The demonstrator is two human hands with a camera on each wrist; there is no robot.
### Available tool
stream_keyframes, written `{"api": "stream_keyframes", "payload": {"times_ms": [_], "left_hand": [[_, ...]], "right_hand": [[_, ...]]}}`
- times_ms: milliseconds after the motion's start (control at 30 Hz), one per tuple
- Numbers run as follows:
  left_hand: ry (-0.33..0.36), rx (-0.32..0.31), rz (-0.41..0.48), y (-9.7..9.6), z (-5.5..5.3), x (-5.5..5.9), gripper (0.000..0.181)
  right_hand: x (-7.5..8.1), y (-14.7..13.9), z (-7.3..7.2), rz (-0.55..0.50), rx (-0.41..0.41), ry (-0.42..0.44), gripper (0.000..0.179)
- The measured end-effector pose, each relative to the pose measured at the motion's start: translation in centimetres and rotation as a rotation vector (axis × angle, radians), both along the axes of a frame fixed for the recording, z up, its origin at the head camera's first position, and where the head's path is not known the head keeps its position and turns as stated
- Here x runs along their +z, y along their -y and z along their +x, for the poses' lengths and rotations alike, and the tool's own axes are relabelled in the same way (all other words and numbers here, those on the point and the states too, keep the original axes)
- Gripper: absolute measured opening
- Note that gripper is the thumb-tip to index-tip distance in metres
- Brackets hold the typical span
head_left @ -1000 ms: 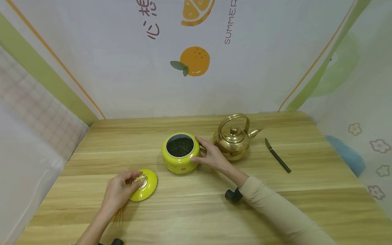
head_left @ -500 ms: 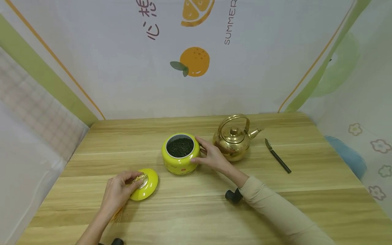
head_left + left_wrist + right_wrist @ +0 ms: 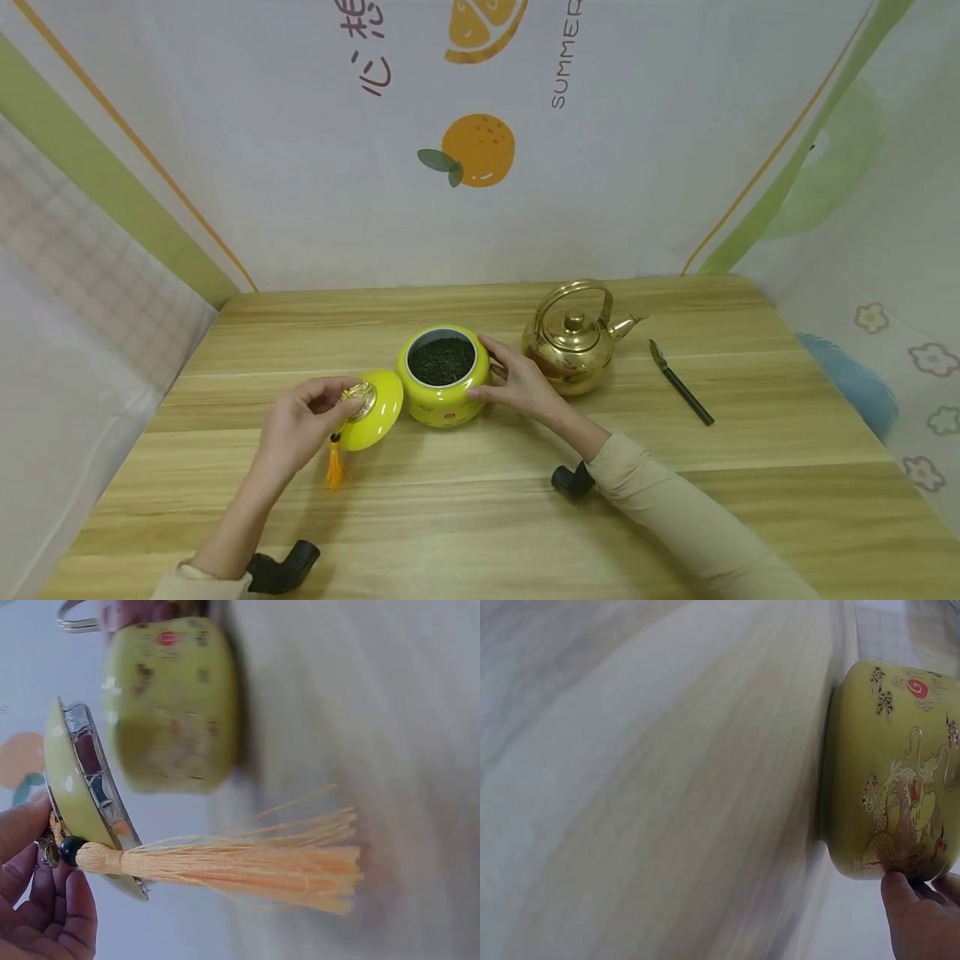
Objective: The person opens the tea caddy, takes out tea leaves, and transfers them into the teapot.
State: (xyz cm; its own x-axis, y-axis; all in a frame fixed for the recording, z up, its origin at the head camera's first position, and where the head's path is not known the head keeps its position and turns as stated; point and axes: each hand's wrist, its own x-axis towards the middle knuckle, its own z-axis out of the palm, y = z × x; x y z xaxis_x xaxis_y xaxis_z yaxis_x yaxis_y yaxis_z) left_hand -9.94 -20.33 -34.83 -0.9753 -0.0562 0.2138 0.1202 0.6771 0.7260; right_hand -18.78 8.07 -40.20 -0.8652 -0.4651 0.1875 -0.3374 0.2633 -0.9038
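My left hand [image 3: 296, 421] pinches the gold knob [image 3: 363, 400] of a yellow lid [image 3: 384, 421], holding it tilted in the air at the jar's left. An orange tassel [image 3: 247, 870] hangs from that knob; the left wrist view shows the lid's silvery inner rim [image 3: 97, 765]. The yellow tea jar [image 3: 442, 408] stands upright and uncovered, with dark tea leaves [image 3: 442, 362] inside. On its right side my right hand [image 3: 525, 387] grips it between thumb and fingers. Dragon decoration covers the jar's wall [image 3: 900, 780] in the right wrist view.
A brass kettle [image 3: 572, 354] stands right behind my right hand, spout pointing right. Farther right lies a dark-handled tool [image 3: 681, 383] with a metal tip on the wooden table [image 3: 480, 517]. Printed cloth [image 3: 600, 208] hangs behind the table.
My left hand has raised the lid off the table and carried it up and right toward the jar; its tassel now hangs free. The right hand and jar stay put.
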Motion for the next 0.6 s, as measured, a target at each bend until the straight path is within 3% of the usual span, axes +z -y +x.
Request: {"api": "stream_keyframes", "payload": {"times_ms": [300, 600], "left_hand": [[-0.033, -0.078, 0.031, -2.3, -2.9, 2.9, 0.024], [-0.03, -0.174, 0.064, -5.2, -5.9, 3.7, 0.023]], "right_hand": [[0.0, -0.1, -0.1, -0.001, 0.001, 0.014, 0.086], [-0.1, 0.0, 0.0, -0.012, 0.003, 0.035, 0.085]]}}
